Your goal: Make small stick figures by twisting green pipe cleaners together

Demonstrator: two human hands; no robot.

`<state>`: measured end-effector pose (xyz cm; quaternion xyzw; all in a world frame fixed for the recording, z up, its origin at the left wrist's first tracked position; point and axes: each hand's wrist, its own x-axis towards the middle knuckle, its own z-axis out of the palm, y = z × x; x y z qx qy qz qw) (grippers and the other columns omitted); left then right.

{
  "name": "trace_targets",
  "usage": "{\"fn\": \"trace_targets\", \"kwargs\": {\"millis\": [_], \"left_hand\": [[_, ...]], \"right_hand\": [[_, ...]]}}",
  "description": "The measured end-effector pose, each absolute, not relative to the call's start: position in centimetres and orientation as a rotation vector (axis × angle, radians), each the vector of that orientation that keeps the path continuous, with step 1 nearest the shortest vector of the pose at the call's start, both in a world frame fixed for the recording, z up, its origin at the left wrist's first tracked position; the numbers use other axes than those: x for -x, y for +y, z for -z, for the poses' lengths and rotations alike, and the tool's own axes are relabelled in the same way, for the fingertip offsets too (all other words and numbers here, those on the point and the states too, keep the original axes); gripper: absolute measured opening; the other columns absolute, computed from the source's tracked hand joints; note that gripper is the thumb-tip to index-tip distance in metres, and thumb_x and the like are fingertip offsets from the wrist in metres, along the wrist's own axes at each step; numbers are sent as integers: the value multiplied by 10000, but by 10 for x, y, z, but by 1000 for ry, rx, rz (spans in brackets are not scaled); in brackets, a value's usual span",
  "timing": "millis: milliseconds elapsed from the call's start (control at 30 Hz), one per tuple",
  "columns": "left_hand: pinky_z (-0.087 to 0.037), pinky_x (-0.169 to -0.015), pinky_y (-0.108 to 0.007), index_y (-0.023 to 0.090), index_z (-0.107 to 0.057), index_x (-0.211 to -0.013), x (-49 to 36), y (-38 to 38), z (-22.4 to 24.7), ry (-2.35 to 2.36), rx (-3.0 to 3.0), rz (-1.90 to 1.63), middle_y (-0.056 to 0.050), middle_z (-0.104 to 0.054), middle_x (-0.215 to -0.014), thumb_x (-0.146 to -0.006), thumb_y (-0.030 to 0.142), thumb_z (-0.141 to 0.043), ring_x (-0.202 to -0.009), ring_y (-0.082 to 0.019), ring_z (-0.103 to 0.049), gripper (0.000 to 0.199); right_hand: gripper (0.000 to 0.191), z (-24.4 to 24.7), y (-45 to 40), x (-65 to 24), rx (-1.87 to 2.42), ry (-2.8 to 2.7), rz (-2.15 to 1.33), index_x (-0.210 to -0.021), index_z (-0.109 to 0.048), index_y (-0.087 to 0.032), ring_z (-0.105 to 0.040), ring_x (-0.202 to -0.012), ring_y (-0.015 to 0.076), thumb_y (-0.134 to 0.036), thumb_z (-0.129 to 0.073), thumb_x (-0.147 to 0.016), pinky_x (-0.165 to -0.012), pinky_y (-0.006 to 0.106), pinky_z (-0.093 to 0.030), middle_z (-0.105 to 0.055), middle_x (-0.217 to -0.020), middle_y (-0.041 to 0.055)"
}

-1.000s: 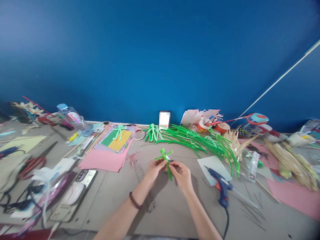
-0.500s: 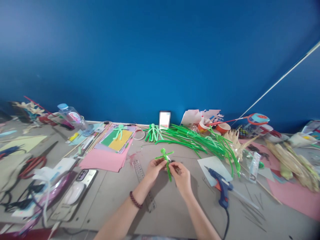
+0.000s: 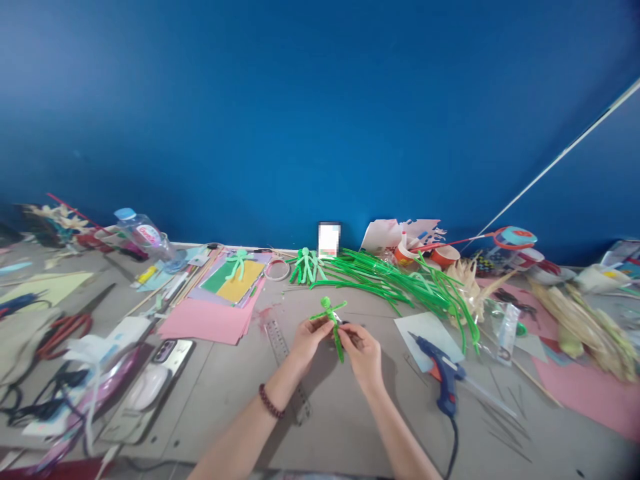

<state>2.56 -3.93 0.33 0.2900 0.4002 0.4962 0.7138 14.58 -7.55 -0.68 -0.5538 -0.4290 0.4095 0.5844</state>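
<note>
Between my hands is a small green pipe-cleaner figure point(image 3: 327, 305) with a round head, two arms stretched sideways and a long lower part hanging down. My left hand point(image 3: 311, 335) pinches it at the body from the left. From the right, the closed fingers of my right hand point(image 3: 361, 343) grip its lower part. Behind it, similar green pipe-cleaner figures point(image 3: 306, 265) stand against the wall. Another pale green figure point(image 3: 239, 263) lies on coloured sheets at the left. A clear ruler point(image 3: 274, 337) lies partly under my left forearm.
Loose green pipe cleaners point(image 3: 390, 280) are heaped at the back right. A blue glue gun point(image 3: 445, 370) rests on the right, its cord running to the front edge. On the left are a phone point(image 3: 170, 363), pink paper point(image 3: 210, 321), red-handled scissors point(image 3: 65, 333) and a bottle point(image 3: 147, 233).
Almost nothing differs. Both hands keep the green figure in the same place, and the view has shifted very slightly.
</note>
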Motion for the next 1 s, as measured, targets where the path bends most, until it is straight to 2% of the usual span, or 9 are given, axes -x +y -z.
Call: {"fn": "trace_targets", "kwargs": {"millis": [133,400,667,1000], "left_hand": [[-498,-688,-266,132,-707,-747,-26,-40,-3,923,-641,-1115,-53,-725,-750,-487,276,-855,-669,-160,-650,332],[-502,-696,-284,134,-689,-752,-27,-40,-2,956,-644,-1129,-52,-724,-761,-461,298,-863,-697,-177,-658,377],[-498,-683,-280,129,-694,-729,-27,-40,-5,963,-624,-1126,-52,-719,-720,-438,292,-871,-656,-167,-652,378],[-481,-641,-244,136,-688,-712,-29,-42,0,942,-573,-1155,-28,-691,-681,-453,259,-869,-612,-126,-619,340]], "right_hand": [[198,6,-75,-146,1307,-996,-927,-777,-674,-157,-628,-604,159,-338,-667,-698,-574,246,-501,-682,-690,47],[241,8,-76,-145,1322,-987,-935,-806,-678,-156,-634,-630,174,-373,-671,-701,-600,269,-516,-690,-718,57],[199,12,-77,-146,1342,-1094,-832,-790,-686,-175,-633,-655,179,-363,-637,-747,-633,278,-512,-689,-750,61],[151,-2,-82,-143,1363,-1317,-541,-777,-710,-225,-637,-689,198,-295,-579,-804,-664,298,-489,-701,-772,60]]}}
